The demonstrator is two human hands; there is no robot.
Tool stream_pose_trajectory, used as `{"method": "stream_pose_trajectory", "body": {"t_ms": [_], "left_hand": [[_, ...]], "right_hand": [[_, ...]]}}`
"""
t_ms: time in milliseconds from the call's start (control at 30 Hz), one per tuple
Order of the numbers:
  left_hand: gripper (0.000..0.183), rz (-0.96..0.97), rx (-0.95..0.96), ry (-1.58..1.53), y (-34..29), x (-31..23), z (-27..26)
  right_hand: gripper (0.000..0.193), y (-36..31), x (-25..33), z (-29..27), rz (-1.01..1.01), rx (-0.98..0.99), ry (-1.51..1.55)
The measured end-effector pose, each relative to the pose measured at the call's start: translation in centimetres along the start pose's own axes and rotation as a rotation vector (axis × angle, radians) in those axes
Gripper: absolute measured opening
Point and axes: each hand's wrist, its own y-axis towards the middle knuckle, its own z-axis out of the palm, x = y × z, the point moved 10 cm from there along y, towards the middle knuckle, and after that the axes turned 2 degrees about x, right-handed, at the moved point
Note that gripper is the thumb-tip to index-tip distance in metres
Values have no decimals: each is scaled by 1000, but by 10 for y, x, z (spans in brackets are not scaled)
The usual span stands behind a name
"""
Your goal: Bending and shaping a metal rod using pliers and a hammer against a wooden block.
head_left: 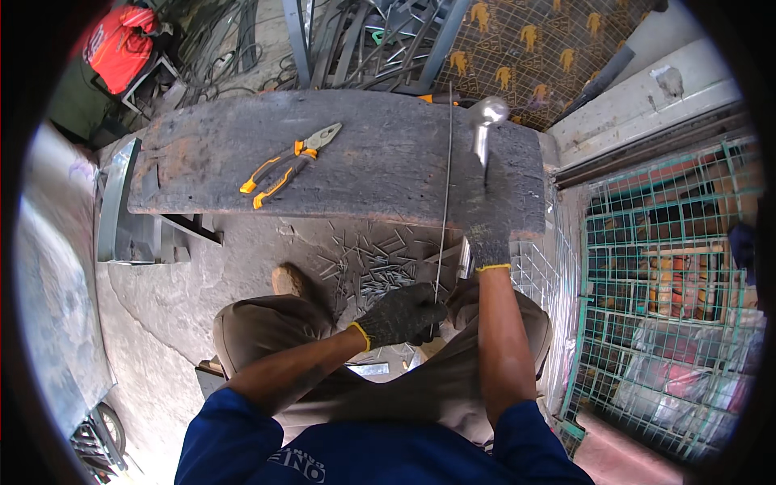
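Observation:
My left hand [402, 314], in a dark knit glove with a yellow cuff, is closed around the lower end of a thin metal rod [446, 202]. The rod runs away from me across a dark, worn wooden bench [364, 190]. In a matching glove, my right hand [489, 240] grips a hammer [487, 121] with a shiny, rounded metal head. The hammer is right of the rod's far part; its handle is dark and blurred against the bench. Combination pliers [295, 164] with orange and black handles lie on the bench to the left, apart from both hands.
Many short cut metal pieces [380, 267] litter the floor between my feet. Metal bars and scrap [388, 44] lie beyond the bench. A green wire-mesh panel [582, 323] stands at right, a metal channel piece [119, 202] at left. An orange-tipped tool [436, 99] lies at the bench's far edge.

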Motion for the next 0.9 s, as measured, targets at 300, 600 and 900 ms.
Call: {"method": "stream_pose_trajectory", "body": {"t_ms": [300,600,900], "left_hand": [[25,-64,26,-54,-6,5,-1],[25,-98,73,-117,-7,3,6],[26,-71,86,-125,-8,-3,12]], "right_hand": [[44,-1,4,4,-30,43,15],[46,4,-8,11,28,137,-370],[47,3,-9,-4,-94,-20,243]]}}
